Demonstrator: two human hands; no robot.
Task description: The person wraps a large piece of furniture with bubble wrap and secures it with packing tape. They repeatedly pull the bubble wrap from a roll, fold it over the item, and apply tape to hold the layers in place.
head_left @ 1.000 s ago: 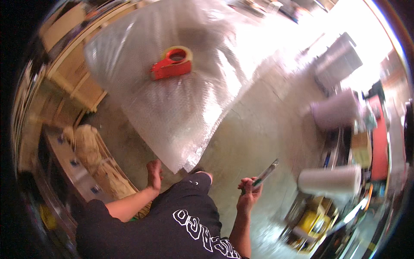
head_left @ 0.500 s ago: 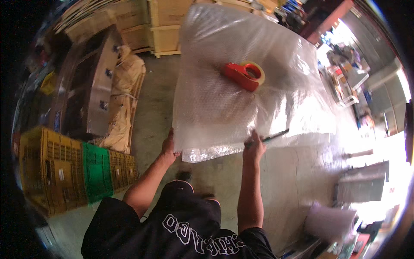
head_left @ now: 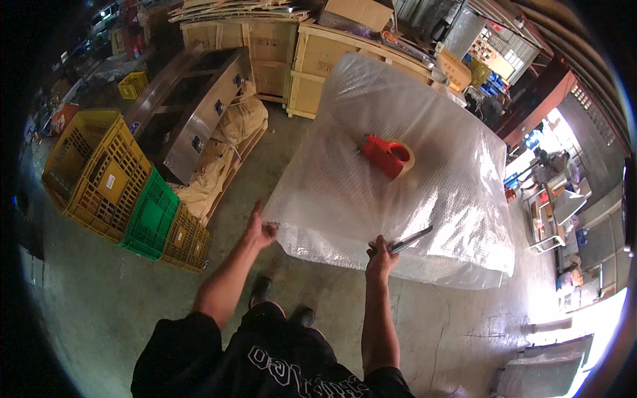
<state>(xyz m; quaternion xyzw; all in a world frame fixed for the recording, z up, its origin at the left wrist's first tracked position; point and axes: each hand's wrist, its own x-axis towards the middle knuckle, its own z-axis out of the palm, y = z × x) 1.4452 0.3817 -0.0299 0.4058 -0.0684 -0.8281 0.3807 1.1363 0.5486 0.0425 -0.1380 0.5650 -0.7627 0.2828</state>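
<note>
A large sheet of clear bubble wrap (head_left: 332, 179) covers a wide, flat-topped bulk in front of me; what lies under it is hard to make out. My left hand (head_left: 260, 229) is closed at the sheet's near left corner, pinching its edge, with the thumb pointing up. In my right hand (head_left: 381, 257) is a slim utility knife (head_left: 413, 239), its tip pointing away to the right over the wrap's near edge. A red tape dispenser (head_left: 383, 156) with a roll of tape rests on top of the wrap, beyond my hands.
Yellow crates (head_left: 99, 176) and a green crate (head_left: 151, 212) stand in a row at left. Behind them, a stainless steel cabinet (head_left: 206, 123) sits over brown wrapping on a pallet. Wooden crates (head_left: 318, 73) line the back. A cart (head_left: 547, 222) stands at right.
My view has tilted up and shifted, so the wrap sits lower and further right. My left hand keeps hold of the corner; the right still holds the knife near the edge.
</note>
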